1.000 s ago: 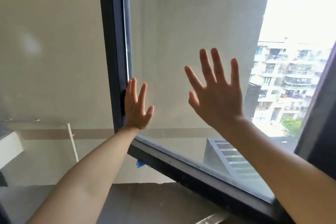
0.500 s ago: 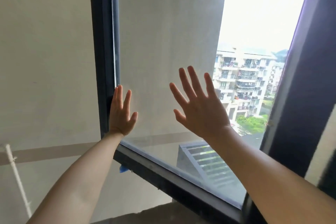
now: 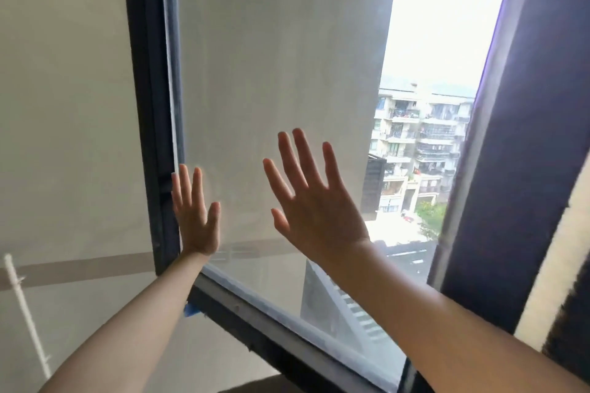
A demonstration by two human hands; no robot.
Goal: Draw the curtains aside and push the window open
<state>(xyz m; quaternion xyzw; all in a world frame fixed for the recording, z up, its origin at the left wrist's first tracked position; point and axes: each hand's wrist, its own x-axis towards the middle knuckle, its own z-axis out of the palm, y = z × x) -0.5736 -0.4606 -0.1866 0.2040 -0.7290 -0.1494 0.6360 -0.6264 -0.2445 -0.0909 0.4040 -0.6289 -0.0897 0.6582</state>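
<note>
A dark-framed window sash is swung outward, its glass pane filling the middle of the view. My left hand lies flat against the glass beside the sash's left frame bar, fingers up. My right hand is spread wide in front of the pane, fingers apart; I cannot tell if its palm touches the glass. Both hands hold nothing. No curtain is clearly in view, except a dark and pale strip at the right edge.
The fixed dark window frame post stands on the right. Beyond the opening are a plain grey outer wall, a white pipe at lower left, and apartment blocks far off.
The view has shifted right and up, and the right frame post has come into view. Both hands stay spread on or near the pane, and the sash has swung a little further out.
</note>
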